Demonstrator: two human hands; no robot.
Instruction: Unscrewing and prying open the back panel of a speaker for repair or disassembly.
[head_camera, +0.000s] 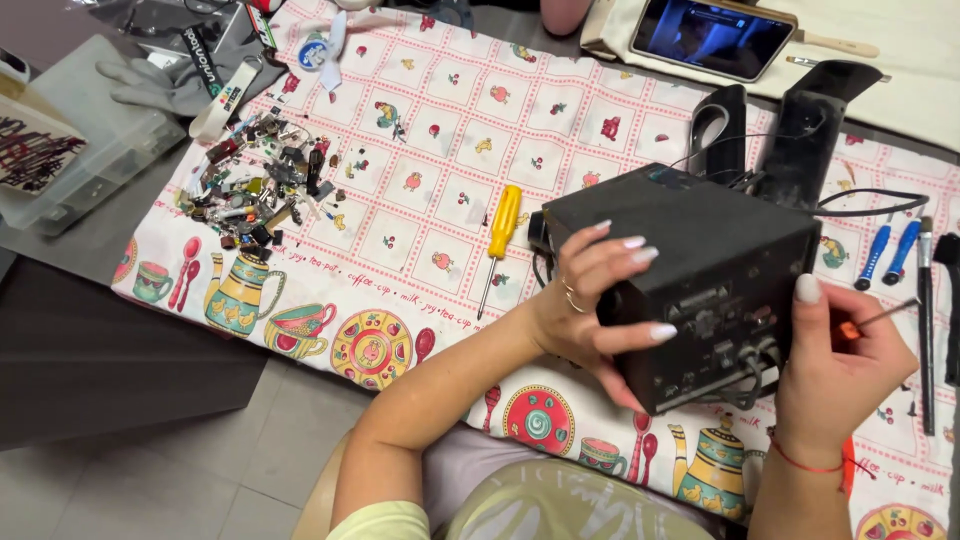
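Your left hand (590, 300) clamps the black metal box (690, 280); your right hand (840, 360) pinches a thin screwdriver (880, 318). A yellow-handled screwdriver (497, 245) and heaped small parts (262, 175) lie nearby on the patterned tablecloth (420, 130).

The black box (700, 270) has a matt, dusty metal casing. The screwdriver (499, 240) has a glossy yellow plastic handle; the tablecloth (440, 130) is smooth printed cloth

Bright, even, soft light; slight blur

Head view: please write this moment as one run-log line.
left hand: grips black box-shaped metal device | right hand: holds thin orange-handled screwdriver, thumb on box | yellow-handled screwdriver: lies on patterned tablecloth
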